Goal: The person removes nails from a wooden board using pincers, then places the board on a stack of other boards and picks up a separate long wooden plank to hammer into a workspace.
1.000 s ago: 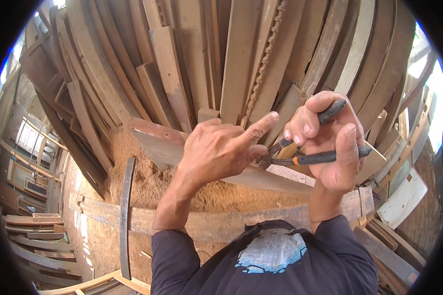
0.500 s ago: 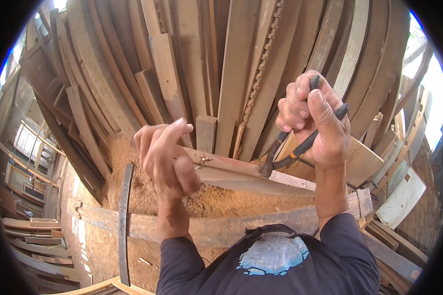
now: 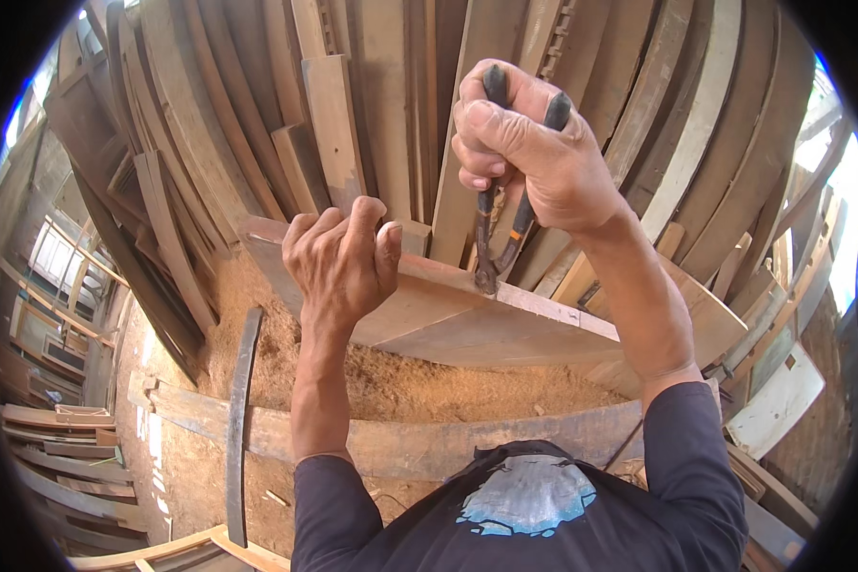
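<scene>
My right hand (image 3: 543, 153) is closed round the black handles of a pair of pincers (image 3: 517, 240), which have an orange band near the joint. The pincers point down, and their dark jaws meet the top edge of a long wooden board (image 3: 429, 315) standing on edge. Whether a nail sits in the jaws is too small to tell. Farther left, my left hand (image 3: 345, 262) is closed over the same top edge with curled fingers; their tips are partly hidden.
Many tall planks (image 3: 391, 105) lean side by side behind the board. Sawdust (image 3: 419, 386) covers the ground in front. A thick beam (image 3: 353, 443) lies across nearer me, with a dark strip (image 3: 242, 410) over its left part. A white panel (image 3: 777, 405) rests at the right.
My left hand has gone from raised above the board to gripping its top edge. My right hand and the pincers have shifted left along the edge. The board's left end now shows.
</scene>
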The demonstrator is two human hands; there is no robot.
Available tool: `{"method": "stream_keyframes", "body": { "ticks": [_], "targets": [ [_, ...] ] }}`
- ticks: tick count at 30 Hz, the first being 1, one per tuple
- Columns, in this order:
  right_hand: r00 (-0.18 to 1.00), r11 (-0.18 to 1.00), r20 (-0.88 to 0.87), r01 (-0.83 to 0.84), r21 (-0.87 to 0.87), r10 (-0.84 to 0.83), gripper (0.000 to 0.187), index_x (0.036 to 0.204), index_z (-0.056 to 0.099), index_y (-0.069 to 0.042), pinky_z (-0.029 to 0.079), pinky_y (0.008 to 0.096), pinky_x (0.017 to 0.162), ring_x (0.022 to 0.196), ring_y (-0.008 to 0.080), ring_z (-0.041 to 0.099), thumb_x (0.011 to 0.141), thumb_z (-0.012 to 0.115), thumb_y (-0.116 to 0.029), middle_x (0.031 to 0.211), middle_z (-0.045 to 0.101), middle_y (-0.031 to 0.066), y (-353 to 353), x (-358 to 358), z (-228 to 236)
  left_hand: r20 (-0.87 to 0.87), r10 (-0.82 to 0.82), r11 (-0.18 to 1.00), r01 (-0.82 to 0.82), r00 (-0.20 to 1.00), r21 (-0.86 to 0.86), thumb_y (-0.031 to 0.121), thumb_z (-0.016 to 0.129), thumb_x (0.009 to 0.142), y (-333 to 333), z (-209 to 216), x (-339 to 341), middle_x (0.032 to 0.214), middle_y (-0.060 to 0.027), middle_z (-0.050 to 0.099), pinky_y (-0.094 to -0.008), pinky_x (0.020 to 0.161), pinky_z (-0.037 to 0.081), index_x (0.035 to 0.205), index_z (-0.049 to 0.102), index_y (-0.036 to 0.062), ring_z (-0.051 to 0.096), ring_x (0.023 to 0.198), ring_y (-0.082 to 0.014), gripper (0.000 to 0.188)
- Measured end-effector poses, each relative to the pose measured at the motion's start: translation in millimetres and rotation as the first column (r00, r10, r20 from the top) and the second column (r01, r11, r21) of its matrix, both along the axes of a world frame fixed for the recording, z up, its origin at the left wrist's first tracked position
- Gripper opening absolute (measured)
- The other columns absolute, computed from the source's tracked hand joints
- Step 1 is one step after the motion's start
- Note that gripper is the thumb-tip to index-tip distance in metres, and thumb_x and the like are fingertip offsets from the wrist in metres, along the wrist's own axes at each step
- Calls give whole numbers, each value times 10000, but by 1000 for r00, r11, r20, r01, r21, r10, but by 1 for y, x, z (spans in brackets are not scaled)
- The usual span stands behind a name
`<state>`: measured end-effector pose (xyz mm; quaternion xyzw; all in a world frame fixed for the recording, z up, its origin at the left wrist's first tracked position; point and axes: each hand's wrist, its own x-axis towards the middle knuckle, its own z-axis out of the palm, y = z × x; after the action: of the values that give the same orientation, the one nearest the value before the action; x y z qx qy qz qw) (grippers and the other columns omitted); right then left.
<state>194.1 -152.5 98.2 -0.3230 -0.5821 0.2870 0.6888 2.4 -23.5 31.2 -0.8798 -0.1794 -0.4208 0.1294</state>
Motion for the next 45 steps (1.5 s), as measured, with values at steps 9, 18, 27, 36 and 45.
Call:
{"method": "stream_keyframes", "body": {
  "ticks": [9, 18, 27, 36, 45],
  "targets": [
    [995, 995, 97, -13, -101, 23, 184, 917, 530, -78, 427, 260, 596, 626, 57, 435, 1032, 570, -216, 714, 452, -42, 28, -13, 12, 289, -143, 989, 126, 946, 77, 555, 288, 1033, 29, -18, -4, 545, 16, 500, -321, 644, 374, 790, 582, 151, 531, 500, -186, 556],
    [928, 914, 373, 160, -372, -10, 228, 875, 635, -28, 503, 307, 625, 670, 122, 559, 950, 646, -243, 750, 599, 32, 89, -58, 32, 336, -102, 994, 84, 937, 68, 585, 195, 1041, 44, -20, -33, 520, 16, 510, -336, 595, 376, 731, 539, 162, 496, 443, -157, 627],
    [998, 982, 59, 14, -190, -2, 250, 1061, 593, -11, 505, 238, 685, 712, 88, 562, 1039, 597, -260, 775, 555, -11, 64, -11, 15, 343, -224, 972, 184, 912, 145, 657, 168, 1020, 29, -38, -37, 473, 31, 445, -340, 564, 388, 750, 519, 204, 410, 396, -107, 634],
    [972, 968, -4, 234, -88, -235, 363, 1282, 585, -11, 509, 226, 724, 820, 89, 601, 1007, 627, -243, 923, 630, 7, -33, -25, 5, 321, -10, 999, -2, 947, 36, 452, 405, 1030, 58, -11, -75, 511, -8, 539, -329, 660, 441, 872, 587, 123, 586, 514, -226, 408],
    [983, 983, -109, 157, 94, -146, 355, 1305, 542, 45, 489, 304, 808, 871, 99, 544, 1050, 558, -202, 946, 566, 14, -16, -45, -10, -69, -196, 972, 185, 978, -144, 348, 610, 970, -6, 8, -36, 644, -61, 656, -392, 715, 502, 1178, 585, 79, 672, 650, -273, 341]
  ]
}}
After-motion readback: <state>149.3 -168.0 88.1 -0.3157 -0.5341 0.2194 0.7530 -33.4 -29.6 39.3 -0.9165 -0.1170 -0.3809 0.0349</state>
